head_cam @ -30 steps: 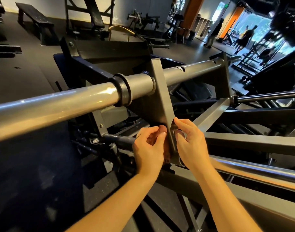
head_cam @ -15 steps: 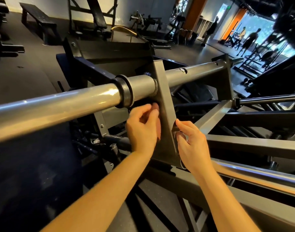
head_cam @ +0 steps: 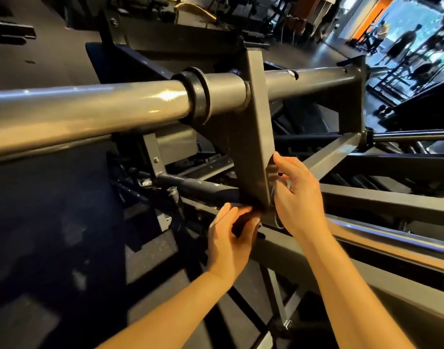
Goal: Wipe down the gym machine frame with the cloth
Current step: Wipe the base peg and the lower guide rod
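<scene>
The gym machine frame (head_cam: 256, 137) is grey steel: a flat upright plate hangs from a thick horizontal tube (head_cam: 90, 114). My left hand (head_cam: 231, 238) is at the plate's bottom corner and grips a dark cloth (head_cam: 243, 221), pressing it against the lower edge. Most of the cloth is hidden by my fingers and by shadow. My right hand (head_cam: 297, 195) rests against the right side of the plate, thumb up along its edge, fingers loosely curled and holding nothing that I can make out.
A black collar (head_cam: 197, 95) rings the tube just left of the plate. Grey beams (head_cam: 382, 205) and a shiny rail (head_cam: 392, 238) run to the right. Dark linkages (head_cam: 190, 187) lie behind the plate. People stand far off at the back right (head_cam: 404, 39).
My left hand slid down the plate's left face from just under the tube to its bottom corner. My right hand stayed on the plate's right side, shifting only slightly.
</scene>
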Motion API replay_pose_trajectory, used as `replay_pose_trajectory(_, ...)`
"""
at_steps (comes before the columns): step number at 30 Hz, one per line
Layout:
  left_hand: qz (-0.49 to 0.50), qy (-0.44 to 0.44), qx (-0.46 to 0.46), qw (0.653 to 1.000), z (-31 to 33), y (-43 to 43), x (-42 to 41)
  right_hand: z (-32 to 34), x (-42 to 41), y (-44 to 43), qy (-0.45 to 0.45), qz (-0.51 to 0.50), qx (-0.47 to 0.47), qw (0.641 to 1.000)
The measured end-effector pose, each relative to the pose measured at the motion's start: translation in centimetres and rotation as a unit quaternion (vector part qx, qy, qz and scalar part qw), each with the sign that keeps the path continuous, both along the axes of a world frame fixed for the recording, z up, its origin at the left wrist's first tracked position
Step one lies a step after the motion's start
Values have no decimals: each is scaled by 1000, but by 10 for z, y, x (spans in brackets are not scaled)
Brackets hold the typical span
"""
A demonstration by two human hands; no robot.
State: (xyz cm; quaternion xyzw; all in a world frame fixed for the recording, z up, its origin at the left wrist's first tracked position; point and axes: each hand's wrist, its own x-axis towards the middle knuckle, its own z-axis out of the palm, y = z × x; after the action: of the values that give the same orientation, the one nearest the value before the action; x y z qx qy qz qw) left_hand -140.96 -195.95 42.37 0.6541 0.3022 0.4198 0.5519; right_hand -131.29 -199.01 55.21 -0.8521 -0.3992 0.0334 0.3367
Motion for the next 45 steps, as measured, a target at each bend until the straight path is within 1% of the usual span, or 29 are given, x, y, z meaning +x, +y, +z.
replay_pose_trajectory(1,2,-5,-28,1000,-1,3,1,0,0,-1,7,1,1,1000)
replay_pose_trajectory(3,38,-20,-166,985,-3,22,7,0,-1,-1,9,5,2,1000)
replay_pose_trajectory(4,63,-7,-215,975,-4,36,11,-1,0,-1,7,7,3,1000)
replay_pose_trajectory(7,114,74,-245,960,-7,75,15,-1,2,0,3,12,8,1000)
replay_pose_trajectory(9,113,81,-238,961,-3,73,15,-3,5,1,11,16,10,1000)
replay_pose_trajectory(10,105,80,-241,961,4,60,13,-3,6,1,15,16,11,1000)
replay_pose_trajectory(11,90,59,-255,961,8,43,11,-3,7,1,18,14,13,1000)
replay_pose_trajectory(12,75,37,-263,961,14,23,9,-3,9,1,20,13,16,1000)
replay_pose_trajectory(13,50,-8,-266,963,21,5,8,-3,9,2,24,15,17,999)
replay_pose_trajectory(15,27,-40,-244,969,31,-20,1,-3,10,2,32,16,18,999)
replay_pose_trajectory(17,-4,-78,-222,972,30,-25,-5,-2,9,2,37,12,22,999)
replay_pose_trajectory(18,5,-67,-185,980,31,-25,-2,-2,8,2,34,12,22,999)
replay_pose_trajectory(19,3,-72,-171,983,31,-20,-1,-2,8,2,29,14,21,999)
replay_pose_trajectory(20,-10,-61,-137,989,31,-14,-2,-2,8,2,22,15,19,999)
replay_pose_trajectory(21,-47,-64,-126,989,25,-7,-2,-2,8,2,17,17,19,1000)
replay_pose_trajectory(22,-61,-48,-122,990,20,-2,-3,-3,8,2,12,18,19,1000)
replay_pose_trajectory(24,-72,-38,-161,984,16,7,-4,-4,8,2,6,17,21,1000)
replay_pose_trajectory(25,-52,-13,-169,984,13,14,-3,-5,8,2,7,14,23,1000)
replay_pose_trajectory(26,-29,43,-151,987,11,23,-4,-5,8,3,6,11,25,1000)
replay_pose_trajectory(27,-14,84,-161,983,7,34,-5,-5,8,4,5,7,26,1000)
replay_pose_trajectory(29,6,136,-194,971,1,58,-9,-4,6,7,7,-5,22,1000)
replay_pose_trajectory(31,-4,174,-195,965,-1,79,-15,-2,4,8,16,-22,23,999)
replay_pose_trajectory(33,-20,180,-187,965,3,87,-25,0,1,7,13,-27,23,999)
replay_pose_trajectory(35,-16,167,-201,965,12,88,-40,2,-8,4,-33,-25,14,999)
replay_pose_trajectory(37,-24,143,-199,969,22,87,-57,-1,-26,-5,-92,-12,45,995)
replay_pose_trajectory(38,-41,125,-187,974,27,87,-66,-5,-38,-9,-104,-6,69,992)
replay_pose_trajectory(40,-72,96,-143,982,44,86,-86,-16,-66,-18,-73,-5,95,993)
replay_pose_trajectory(43,-85,80,-96,989,69,80,-112,-31,-107,-28,38,-14,105,994)
replay_pose_trajectory(45,-80,78,-74,991,84,73,-127,-33,-130,-33,110,-5,127,986)
